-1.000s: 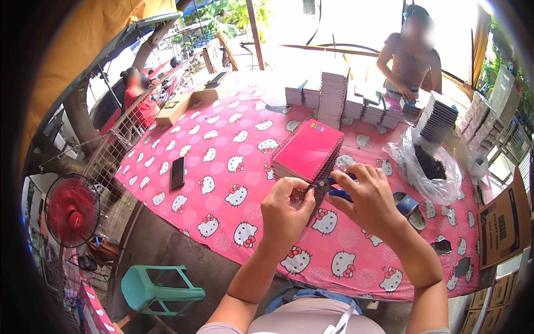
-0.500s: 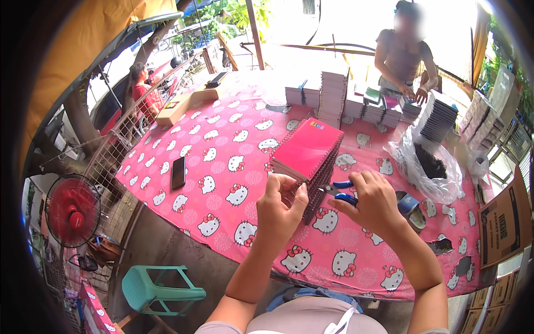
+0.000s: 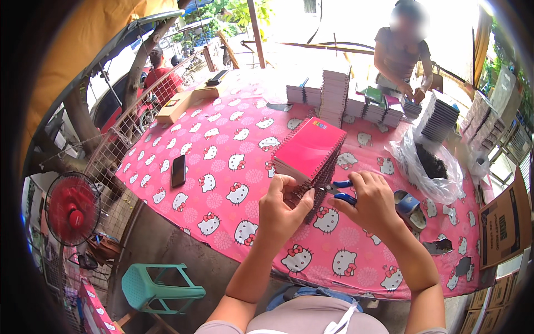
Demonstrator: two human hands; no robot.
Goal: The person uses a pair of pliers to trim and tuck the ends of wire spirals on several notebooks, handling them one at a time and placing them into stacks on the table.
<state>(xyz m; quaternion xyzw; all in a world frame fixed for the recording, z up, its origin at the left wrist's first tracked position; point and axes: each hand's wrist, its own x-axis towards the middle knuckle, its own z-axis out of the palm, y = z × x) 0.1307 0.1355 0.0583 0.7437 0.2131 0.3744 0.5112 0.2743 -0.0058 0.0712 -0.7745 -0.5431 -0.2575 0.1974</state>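
A stack of spiral notebooks topped by a red-pink one point(image 3: 311, 146) stands on the table in front of me. My left hand point(image 3: 282, 210) is closed at its near corner, thumb and fingers pinching the top notebook by the end of its wire coil. My right hand point(image 3: 371, 201) grips small pliers point(image 3: 346, 197) with blue handles. Their metal jaws point left, close to my left thumb and the coil edge. Whether the jaws touch the wire is too small to tell. Dark coils show down the stack's right side.
A pink patterned cloth covers the table point(image 3: 222, 150), with a phone point(image 3: 178, 171) on the left. Notebook stacks point(image 3: 334, 97) line the far side, where a co-worker point(image 3: 406, 53) handles some. Right of me are a plastic bag with black contents point(image 3: 431, 161) and a blue-rimmed container point(image 3: 409, 206).
The top notebook and my left hand have shifted slightly right and nearer. The pliers stay almost in place. In the background, the person in red has turned.
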